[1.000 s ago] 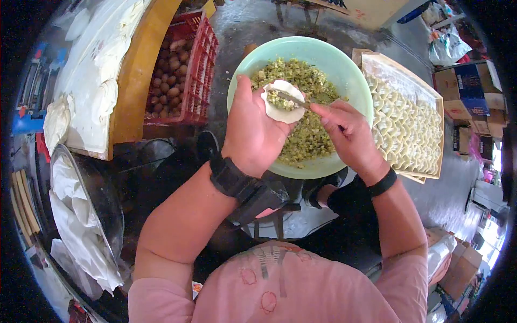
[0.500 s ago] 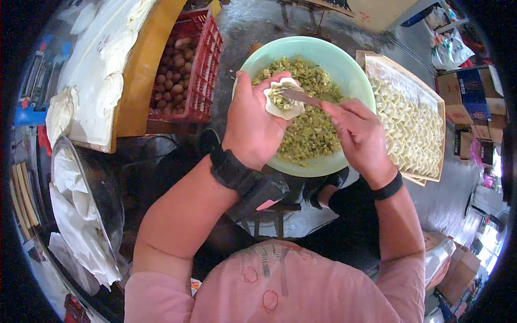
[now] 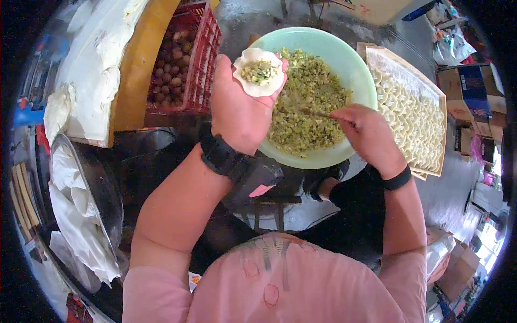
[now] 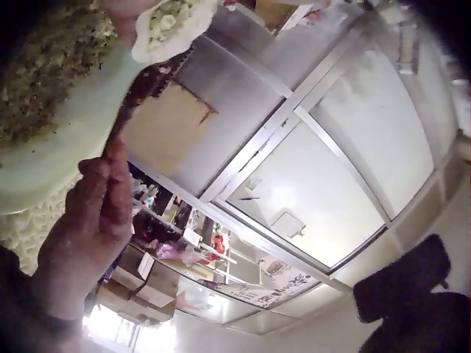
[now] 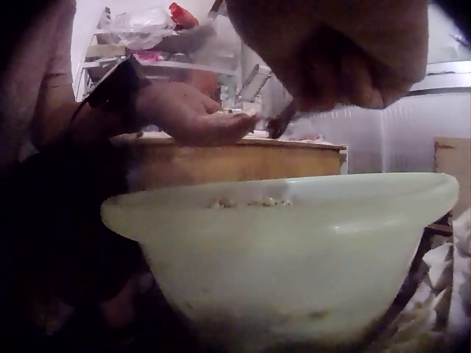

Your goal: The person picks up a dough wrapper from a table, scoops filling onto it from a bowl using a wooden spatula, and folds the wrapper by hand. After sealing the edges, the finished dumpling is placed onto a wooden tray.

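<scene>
The left hand [image 3: 242,110] lies palm up at the bowl's left edge, a round white dough wrapper [image 3: 247,86] resting on its fingers with a mound of chopped green filling [image 3: 259,72] in the middle. Over the right part of the pale green bowl [image 3: 368,81], the right hand [image 3: 371,137] grips a thin spreading tool [image 3: 307,112], its far end down at the filling [image 3: 312,132]. In the left wrist view the right hand [image 4: 88,228] pinches the dark tool beside the wrapper [image 4: 193,37]. The right wrist view shows the left hand [image 5: 193,114] beyond the bowl [image 5: 280,257].
At right a wooden tray [image 3: 442,134] holds rows of folded dumplings [image 3: 412,118]. A red crate [image 3: 203,59] of round brown items stands at upper left, beside a table [image 3: 91,70] with dough. A metal basin [image 3: 110,215] with white cloth or paper is at lower left.
The left hand has moved up and left with the filled wrapper, which now lies flatter and rounder. The tool has left the wrapper and come down over the bowl's filling with the right hand.
</scene>
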A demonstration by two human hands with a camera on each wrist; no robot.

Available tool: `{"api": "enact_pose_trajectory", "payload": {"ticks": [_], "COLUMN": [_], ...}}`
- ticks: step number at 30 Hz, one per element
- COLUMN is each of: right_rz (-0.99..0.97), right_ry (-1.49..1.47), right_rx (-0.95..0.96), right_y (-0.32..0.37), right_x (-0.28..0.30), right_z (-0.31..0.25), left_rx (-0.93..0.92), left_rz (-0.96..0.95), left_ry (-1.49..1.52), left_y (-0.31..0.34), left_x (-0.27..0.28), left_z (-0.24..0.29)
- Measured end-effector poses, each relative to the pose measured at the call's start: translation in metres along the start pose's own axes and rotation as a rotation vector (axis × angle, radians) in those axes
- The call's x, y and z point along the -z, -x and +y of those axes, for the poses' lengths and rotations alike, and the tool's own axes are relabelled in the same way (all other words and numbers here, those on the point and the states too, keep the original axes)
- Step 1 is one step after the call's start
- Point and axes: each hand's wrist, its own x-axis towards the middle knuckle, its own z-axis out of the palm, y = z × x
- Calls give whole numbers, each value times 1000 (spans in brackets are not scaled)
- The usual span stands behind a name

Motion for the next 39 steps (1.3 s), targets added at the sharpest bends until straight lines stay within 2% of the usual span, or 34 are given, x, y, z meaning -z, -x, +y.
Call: {"api": "enact_pose_trajectory", "payload": {"ticks": [1,2,4,5,8,11,14,17,21,23,25,26,28,30,32,38,39], "right_rz": [-129,-170,-254,-309,-356,-407,-350,-343,-226,-136,-81,-53,33,113,184,161,199], "right_ry": [92,86,70,117,40,-174,-429,-707,-788,-844,-905,-937,-897,-814,-690,-315,-342], "right_rx": [-35,-2,60,12,62,-78,-131,-319,-317,-263,-310,-336,-305,-217,-72,-31,-10], "right_y": [3,5,6,6,6,-2,-6,-12,-18,-17,-17,-16,-17,-19,-20,-17,-16], "right_x": [-8,-10,-15,-13,-16,-14,-25,-17,2,7,12,14,9,3,-3,-1,-1], "right_z": [4,5,-5,-14,-11,-10,7,9,11,13,7,5,0,-6,-11,-19,-18], "left_rx": [29,59,67,73,39,-29,-65,-87,-74,-204,127,156,218,141,292,251,243], "left_rz": [42,82,21,12,-3,-19,8,77,88,-78,46,39,24,-141,-71,65,62], "left_ry": [-18,-36,-40,-41,-42,-127,-151,-150,-151,-757,-118,-110,-93,-282,-88,-94,-94], "left_y": [0,0,1,1,-3,-3,-1,-3,-9,-4,-4,-2,6,9,10,7,7], "left_x": [-5,-7,-8,-10,-8,-6,-9,-12,-3,9,-4,-7,-11,-6,-9,-14,-16], "left_z": [0,0,0,2,4,4,7,12,16,11,7,3,-4,-10,-9,-11,-11]}}
